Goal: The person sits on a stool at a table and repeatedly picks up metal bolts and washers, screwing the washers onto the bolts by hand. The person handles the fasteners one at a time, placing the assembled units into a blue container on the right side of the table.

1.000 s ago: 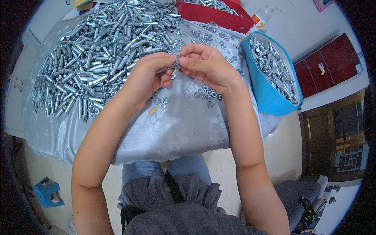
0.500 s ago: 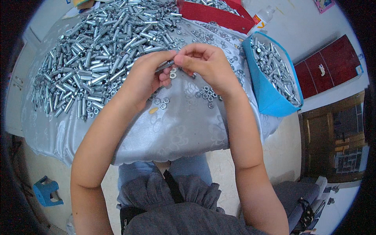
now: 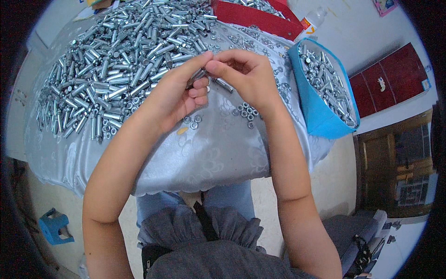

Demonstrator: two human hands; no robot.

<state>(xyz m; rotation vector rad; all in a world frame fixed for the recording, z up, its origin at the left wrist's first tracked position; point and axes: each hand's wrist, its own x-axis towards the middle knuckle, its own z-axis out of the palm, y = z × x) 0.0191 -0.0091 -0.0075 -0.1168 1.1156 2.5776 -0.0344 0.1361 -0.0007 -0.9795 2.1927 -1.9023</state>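
Observation:
My left hand (image 3: 174, 95) is closed around a shiny metal expansion bolt (image 3: 196, 77), its lower fingers curled. Meeting it at the bolt's upper end, my right hand (image 3: 253, 81) pinches with thumb and forefinger; whatever small part lies between those tips is hidden. A second expansion bolt (image 3: 224, 85) shows just under my right hand's fingers; whether it is held or lying on the cloth I cannot tell. To the left spreads a large heap of expansion bolts (image 3: 125, 79). A cluster of hex nuts (image 3: 245, 110) lies below my right hand, with a few more nuts (image 3: 194, 122) by my left wrist.
A blue fabric bin (image 3: 320, 116) full of bolts stands at the table's right edge. Behind are a red container (image 3: 255, 19) with more bolts and a plastic bottle (image 3: 314, 21). Scattered nuts and washers dot the silvery tablecloth (image 3: 204, 158). A blue stool (image 3: 55, 226) stands at lower left.
Both hands stay together at nearly the same place. My left hand's fingers have shifted on the bolt, and more of the second bolt shows below my right hand.

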